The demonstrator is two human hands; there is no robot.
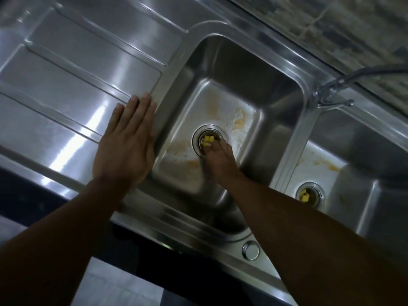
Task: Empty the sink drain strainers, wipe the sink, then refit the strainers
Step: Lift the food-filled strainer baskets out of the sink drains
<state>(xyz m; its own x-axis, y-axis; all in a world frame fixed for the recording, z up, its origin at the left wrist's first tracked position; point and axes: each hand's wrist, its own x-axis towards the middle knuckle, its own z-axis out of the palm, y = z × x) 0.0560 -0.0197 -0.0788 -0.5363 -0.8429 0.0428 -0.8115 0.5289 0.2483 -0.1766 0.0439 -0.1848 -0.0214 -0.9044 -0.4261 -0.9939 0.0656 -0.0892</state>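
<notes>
Reaching for the first strainer, nothing emptied yet.
My left hand lies flat, fingers straight, on the drainboard beside the left basin. Right hand is down at the left strainer, fingertips bunched on it — can't tell if they've gripped. Yellow scraps sit loose inside — tilt it while lifting and they'd drop down the open drain. Second strainer sits in the right basin, also holding scraps.
</notes>
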